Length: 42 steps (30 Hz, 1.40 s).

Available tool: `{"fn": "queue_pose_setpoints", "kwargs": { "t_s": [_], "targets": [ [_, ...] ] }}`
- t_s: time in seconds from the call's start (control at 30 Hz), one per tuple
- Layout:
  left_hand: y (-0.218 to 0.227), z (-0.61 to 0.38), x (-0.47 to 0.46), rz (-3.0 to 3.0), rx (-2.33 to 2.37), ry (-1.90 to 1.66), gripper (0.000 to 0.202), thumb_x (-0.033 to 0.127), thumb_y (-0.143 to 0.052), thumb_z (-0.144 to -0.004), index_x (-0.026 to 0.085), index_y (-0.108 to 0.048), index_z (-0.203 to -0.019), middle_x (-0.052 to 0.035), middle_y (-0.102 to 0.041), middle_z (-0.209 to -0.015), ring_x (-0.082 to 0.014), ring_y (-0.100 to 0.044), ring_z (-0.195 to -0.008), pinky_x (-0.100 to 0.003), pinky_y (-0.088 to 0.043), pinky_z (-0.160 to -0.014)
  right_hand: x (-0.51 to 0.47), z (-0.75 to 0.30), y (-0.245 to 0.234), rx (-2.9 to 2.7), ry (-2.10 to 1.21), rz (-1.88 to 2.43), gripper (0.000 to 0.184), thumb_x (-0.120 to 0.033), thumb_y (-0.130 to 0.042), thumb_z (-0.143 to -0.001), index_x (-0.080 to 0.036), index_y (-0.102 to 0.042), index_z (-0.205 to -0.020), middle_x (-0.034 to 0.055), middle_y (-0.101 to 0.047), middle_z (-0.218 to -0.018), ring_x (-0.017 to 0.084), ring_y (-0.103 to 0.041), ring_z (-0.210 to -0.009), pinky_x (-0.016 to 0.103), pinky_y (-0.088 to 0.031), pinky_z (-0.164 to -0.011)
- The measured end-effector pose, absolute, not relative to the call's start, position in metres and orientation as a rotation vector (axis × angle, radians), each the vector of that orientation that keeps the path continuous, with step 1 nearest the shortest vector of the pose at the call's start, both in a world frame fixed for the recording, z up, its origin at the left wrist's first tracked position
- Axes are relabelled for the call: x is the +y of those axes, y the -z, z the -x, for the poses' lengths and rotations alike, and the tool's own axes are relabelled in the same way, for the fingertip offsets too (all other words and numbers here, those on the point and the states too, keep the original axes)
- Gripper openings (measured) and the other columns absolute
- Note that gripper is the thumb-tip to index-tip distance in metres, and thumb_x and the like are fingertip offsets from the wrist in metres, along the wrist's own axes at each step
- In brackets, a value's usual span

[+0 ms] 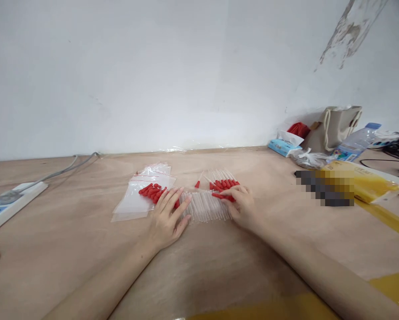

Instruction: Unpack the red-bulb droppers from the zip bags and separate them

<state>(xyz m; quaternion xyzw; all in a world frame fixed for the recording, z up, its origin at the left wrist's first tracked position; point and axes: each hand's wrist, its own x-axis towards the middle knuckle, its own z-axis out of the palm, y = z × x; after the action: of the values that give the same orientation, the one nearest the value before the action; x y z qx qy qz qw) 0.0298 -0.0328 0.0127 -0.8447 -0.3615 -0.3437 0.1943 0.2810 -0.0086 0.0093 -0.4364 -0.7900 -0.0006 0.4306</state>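
My left hand (168, 220) lies with its fingers stretched out, over the edge of a heap of red rubber bulbs (149, 192) and against the left end of a row of clear thin tubes (204, 206). At the row's right end, my right hand (243, 206) has its fingers closed on a red rubber bulb (219, 195); whether a tube is fitted to it is hidden. Just behind stand out several droppers (224, 183), red bulbs on clear tubes, laid side by side. A single dropper (197, 183) lies apart to their left.
Clear zip bags (129, 206) lie fanned under the bulb heap. A power strip (16, 202) with a grey cable is at far left. On the right are a tissue pack (282, 146), a cloth bag (334, 126), a plastic bottle (359, 142) and a yellow package (359, 180).
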Motion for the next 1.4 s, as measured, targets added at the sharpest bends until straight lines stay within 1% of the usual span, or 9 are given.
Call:
{"fn": "queue_pose_setpoints", "kwargs": {
  "t_s": [0.1, 0.23, 0.4, 0.5, 0.57, 0.67, 0.8, 1.13, 1.4],
  "targets": [
    [-0.014, -0.039, -0.035, 2.349, -0.965, 0.919, 0.042, 0.02, -0.052, -0.081, 0.021, -0.047, -0.122, -0.0113, -0.048, -0.128, -0.0272, -0.04, -0.12, -0.051, -0.027, -0.101, -0.023, -0.287, -0.003, -2.069, 0.059, 0.953, 0.014, -0.018, -0.048, -0.081, -0.022, -0.059, -0.088, 0.0004, -0.063, -0.076, 0.015, -0.053, -0.079, 0.034, -0.029, -0.082],
    [-0.011, -0.046, -0.037, 2.39, -0.934, 0.872, 0.033, 0.021, -0.052, -0.082, 0.022, -0.053, -0.115, -0.0048, -0.065, -0.101, -0.0219, -0.054, -0.101, -0.052, -0.021, -0.102, -0.028, -0.278, 0.0, -2.081, 0.08, 0.847, 0.012, -0.017, -0.05, -0.08, -0.023, -0.059, -0.087, -0.001, -0.065, -0.077, 0.014, -0.052, -0.078, 0.034, -0.029, -0.081],
    [-0.007, -0.047, -0.037, 2.388, -0.965, 0.892, 0.012, 0.021, -0.053, -0.083, 0.021, -0.062, -0.091, 0.0019, -0.065, -0.071, -0.0141, -0.055, -0.072, -0.049, -0.025, -0.098, -0.03, -0.266, 0.006, -2.119, 0.086, 0.829, 0.012, -0.02, -0.053, -0.08, -0.023, -0.06, -0.089, -0.001, -0.067, -0.084, 0.014, -0.051, -0.079, 0.034, -0.027, -0.082],
    [-0.007, -0.048, -0.037, 2.41, -0.95, 0.89, 0.01, 0.02, -0.053, -0.083, 0.021, -0.062, -0.087, 0.0024, -0.064, -0.069, -0.0131, -0.054, -0.07, -0.046, -0.027, -0.096, -0.03, -0.262, 0.008, -2.119, 0.161, 0.855, 0.02, -0.032, -0.059, -0.077, -0.023, -0.061, -0.095, 0.0008, -0.066, -0.084, 0.015, -0.05, -0.081, 0.034, -0.026, -0.083],
    [-0.008, -0.049, -0.037, 2.423, -0.93, 0.879, 0.009, 0.02, -0.053, -0.083, 0.021, -0.062, -0.086, 0.0028, -0.064, -0.069, -0.0131, -0.054, -0.071, -0.045, -0.027, -0.095, -0.03, -0.26, 0.008, -2.114, 0.238, 0.84, 0.019, -0.034, -0.059, -0.077, -0.024, -0.063, -0.093, -0.0001, -0.064, -0.078, 0.014, -0.049, -0.077, 0.034, -0.026, -0.083],
    [-0.008, -0.048, -0.038, 2.422, -0.923, 0.868, 0.008, 0.02, -0.053, -0.082, 0.021, -0.062, -0.083, 0.0037, -0.062, -0.065, -0.0129, -0.053, -0.07, -0.043, -0.028, -0.093, -0.032, -0.258, 0.007, -2.099, 0.331, 0.835, 0.01, -0.03, -0.058, -0.079, -0.025, -0.065, -0.084, -0.0022, -0.06, -0.064, 0.011, -0.047, -0.069, 0.033, -0.025, -0.082],
    [-0.007, -0.047, -0.041, 2.405, -0.904, 0.887, 0.008, 0.02, -0.053, -0.082, 0.021, -0.062, -0.082, 0.0044, -0.061, -0.063, -0.0122, -0.052, -0.069, -0.041, -0.031, -0.09, -0.035, -0.259, 0.004, -2.107, 0.385, 0.817, 0.011, -0.029, -0.057, -0.079, -0.022, -0.065, -0.074, -0.0031, -0.054, -0.056, 0.011, -0.045, -0.065, 0.034, -0.025, -0.084],
    [-0.012, -0.048, -0.045, 2.4, -0.847, 0.859, 0.009, 0.019, -0.053, -0.082, 0.021, -0.061, -0.081, 0.0049, -0.06, -0.06, -0.0123, -0.053, -0.069, -0.04, -0.032, -0.088, -0.04, -0.262, 0.002, -2.148, 0.382, 0.783, 0.011, -0.025, -0.056, -0.079, -0.024, -0.063, -0.071, -0.0052, -0.055, -0.055, 0.011, -0.047, -0.068, 0.04, -0.017, -0.093],
    [-0.008, -0.047, -0.044, 2.407, -0.828, 0.9, 0.007, 0.019, -0.053, -0.082, 0.021, -0.06, -0.082, 0.0045, -0.061, -0.06, -0.013, -0.052, -0.068, -0.041, -0.032, -0.087, -0.041, -0.263, 0.001, -2.16, 0.379, 0.73, 0.008, -0.021, -0.056, -0.078, -0.023, -0.062, -0.075, -0.0061, -0.055, -0.055, 0.011, -0.048, -0.07, 0.041, -0.017, -0.094]
  ]
}}
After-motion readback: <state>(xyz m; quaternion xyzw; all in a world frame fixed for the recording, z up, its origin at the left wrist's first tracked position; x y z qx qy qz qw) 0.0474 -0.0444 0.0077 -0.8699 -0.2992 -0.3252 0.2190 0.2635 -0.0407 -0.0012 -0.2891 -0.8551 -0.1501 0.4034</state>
